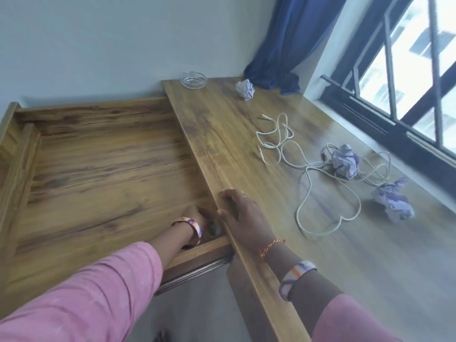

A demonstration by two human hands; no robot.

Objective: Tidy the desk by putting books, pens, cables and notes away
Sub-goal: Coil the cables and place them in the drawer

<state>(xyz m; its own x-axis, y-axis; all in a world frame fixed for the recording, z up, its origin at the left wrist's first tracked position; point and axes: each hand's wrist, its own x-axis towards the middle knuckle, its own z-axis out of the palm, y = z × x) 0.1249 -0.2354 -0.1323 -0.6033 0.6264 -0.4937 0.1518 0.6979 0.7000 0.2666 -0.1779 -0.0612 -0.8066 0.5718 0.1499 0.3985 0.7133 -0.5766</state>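
A wide wooden drawer (98, 169) stands pulled out to the left of the desk top (246, 149). My left hand (197, 218) reaches into the drawer's near right corner, close under the desk top's edge; its fingers are hidden and something dark lies beside it. My right hand (243, 213) lies on the desk top's left edge, fingers and thumb curled over that edge. A tangle of white cables (306, 169) is spread over the middle of the desk. Three crumpled purple paper balls sit on the desk: a far ball (245, 88), a middle ball (344, 160) on the cables, and a near ball (394, 203).
A glass ashtray (193, 80) stands at the desk's far left corner against the wall. A blue curtain (283, 45) hangs into the far corner. A barred window (407, 70) runs along the desk's right side. Grey floor (197, 304) shows below the drawer.
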